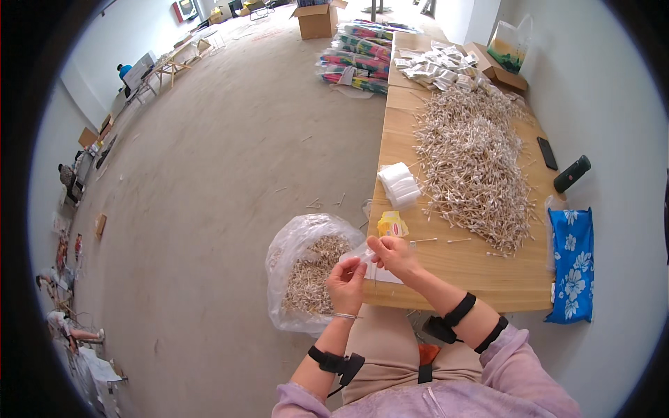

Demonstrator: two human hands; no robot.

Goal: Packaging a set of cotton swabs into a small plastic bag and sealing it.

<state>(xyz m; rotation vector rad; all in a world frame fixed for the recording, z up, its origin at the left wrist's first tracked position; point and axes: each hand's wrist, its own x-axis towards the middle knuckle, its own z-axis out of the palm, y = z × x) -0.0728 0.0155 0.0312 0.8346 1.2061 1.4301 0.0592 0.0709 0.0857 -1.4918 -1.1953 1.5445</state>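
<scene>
Clear bag (367,256) pinched between both hands at desk (481,272) edge: left hand (346,284) closed on its lower side, right hand (394,255) gripping the top.

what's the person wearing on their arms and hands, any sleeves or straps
Both hands are bare, no gloves. The left hand has a thin silver bangle at the wrist and a black strap with a small black unit further up the forearm. The right hand forearm carries two black bands, one with a black unit attached. Pale lilac sleeves are pushed up near both elbows.
</scene>
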